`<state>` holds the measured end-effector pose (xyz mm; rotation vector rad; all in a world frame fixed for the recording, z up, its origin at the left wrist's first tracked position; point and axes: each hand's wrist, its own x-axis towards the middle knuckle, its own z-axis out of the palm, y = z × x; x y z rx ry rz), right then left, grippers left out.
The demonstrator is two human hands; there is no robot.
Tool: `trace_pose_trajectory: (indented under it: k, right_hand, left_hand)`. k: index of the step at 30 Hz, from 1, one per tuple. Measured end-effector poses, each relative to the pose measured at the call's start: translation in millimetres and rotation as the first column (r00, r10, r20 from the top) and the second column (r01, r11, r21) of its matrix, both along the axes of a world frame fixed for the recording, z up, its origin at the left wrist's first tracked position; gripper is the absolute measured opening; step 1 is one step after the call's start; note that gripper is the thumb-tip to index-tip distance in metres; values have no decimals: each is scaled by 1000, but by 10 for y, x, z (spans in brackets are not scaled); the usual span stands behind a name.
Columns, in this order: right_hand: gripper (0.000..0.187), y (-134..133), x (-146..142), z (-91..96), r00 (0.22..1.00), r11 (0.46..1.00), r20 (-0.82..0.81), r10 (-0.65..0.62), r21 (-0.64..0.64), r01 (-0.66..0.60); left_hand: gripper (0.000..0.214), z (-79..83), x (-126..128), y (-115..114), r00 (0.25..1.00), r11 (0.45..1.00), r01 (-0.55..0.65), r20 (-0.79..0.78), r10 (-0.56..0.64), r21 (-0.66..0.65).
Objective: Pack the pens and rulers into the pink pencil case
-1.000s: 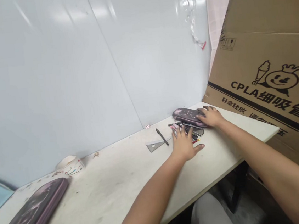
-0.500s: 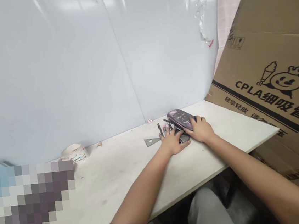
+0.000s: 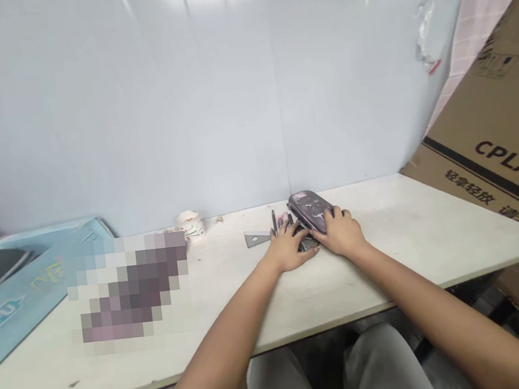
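White laminate desk runs across the scene, set against a pale blue-grey wall panel. At far right, a large cardboard box with black printing leans against the wall and the desk's right end. At left on the desk, a light blue printed package marked "PU". Just right of it, one object is hidden under a pixelated patch; cannot identify. Beyond the patch, near the wall, a small paper cup with a printed pattern.

Work spot is mid-desk, close to the far edge. A dark purple marbled pencil case lies there, closed as far as visible, long axis tilted. The right hand rests on its near end, fingers over the top. Whether that is a firm hold, cannot tell. The left hand lies palm down just left of the case, fingers spread and slightly curved, holding nothing visible. Its fingertips touch a small pile of pens. A metal triangular ruler lies just left of the pile.
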<state>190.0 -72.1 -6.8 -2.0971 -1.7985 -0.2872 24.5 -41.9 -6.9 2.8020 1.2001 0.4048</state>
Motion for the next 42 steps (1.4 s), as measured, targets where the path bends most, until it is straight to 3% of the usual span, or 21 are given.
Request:
trace_pose_trajectory:
  k: [6, 8, 10, 12, 15, 17, 18, 20, 22, 24, 26, 29, 35, 42]
  right_hand:
    - [63, 103, -55, -54, 990, 995, -125, 61, 87, -51]
    - [66, 124, -17, -39, 976, 981, -192, 104, 181, -69]
    - [71, 120, -3, -8, 956, 935, -207, 209, 329, -133]
    - [73, 89, -35, 27, 925, 842, -126, 358, 472, -261]
    - [70, 30, -144, 58, 834, 672, 89, 544, 550, -497]
    - [67, 12, -205, 67, 771, 603, 196, 606, 519, -605]
    - [64, 13, -222, 74, 757, 592, 222, 615, 504, -629]
    - [57, 31, -226, 99, 770, 605, 222, 598, 504, -616]
    - [48, 58, -210, 143, 813, 619, 182, 552, 564, -547]
    - [39, 76, -207, 194, 849, 598, 132, 512, 655, -462]
    - [33, 76, -238, 230, 863, 553, 98, 496, 731, -401]
    - [30, 55, -336, 227, 869, 514, 82, 489, 777, -363]
    - [29, 20, -427, 161, 910, 525, 122, 396, 783, -333]
    - [15, 12, -346, 175, 953, 580, 139, 268, 767, -275]
  left_hand:
    - [57, -56, -133, -30, 985, 996, -80, 153, 75, 31]
    - [54, -36, -120, -10, 954, 989, -143, 269, 130, 28]
    - [52, 25, -98, 11, 878, 985, -172, 448, 167, -29]
    - [51, 114, -77, 15, 717, 985, -90, 677, 166, -147]
    - [49, 248, -73, -18, 301, 954, 99, 922, 242, -283]
    - [48, 310, -107, -49, 86, 956, 90, 959, 271, -278]
    - [48, 332, -138, -60, 44, 966, 32, 966, 255, -257]
    - [48, 361, -222, -68, 97, 969, -158, 973, 208, -192]
    - [47, 378, -314, -63, 259, 920, -383, 946, 195, -85]
    - [43, 385, -387, -57, 452, 831, -552, 864, 224, 73]
    - [43, 382, -425, -58, 618, 746, -619, 738, 271, 245]
    - [45, 366, -424, -69, 769, 685, -592, 551, 323, 425]
    - [46, 341, -334, -84, 874, 672, -481, 370, 315, 563]
    - [45, 333, -278, -86, 911, 681, -412, 285, 298, 606]
